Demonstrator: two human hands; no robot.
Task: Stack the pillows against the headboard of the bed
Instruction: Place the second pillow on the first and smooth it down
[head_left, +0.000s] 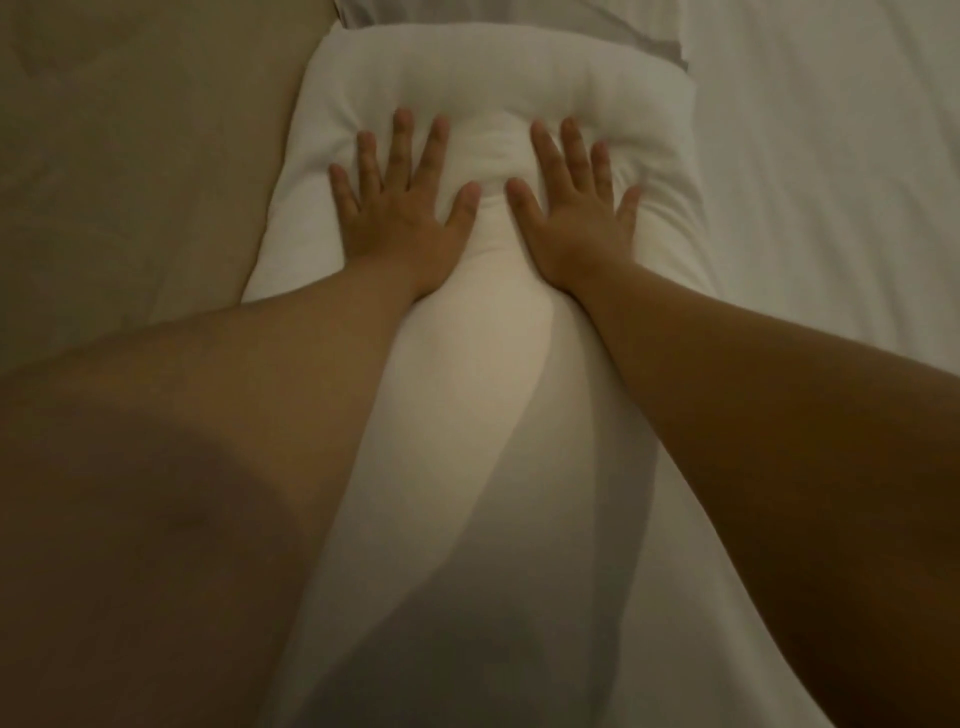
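Observation:
A long white pillow (483, 395) runs from the bottom of the view up the middle, its far end plump and dented. My left hand (400, 208) lies flat on it with fingers spread, palm down. My right hand (576, 208) presses flat beside it, fingers apart as well. Both hands sink into the pillow and hold nothing. A grey pillow (660, 31) shows partly beyond the white pillow's far end. A beige padded surface (130, 156), which looks like the headboard, lies along the pillow's left side.
A white bed sheet (831, 156) with soft wrinkles spreads out to the right of the pillow. My bare forearms fill the lower left and lower right of the view.

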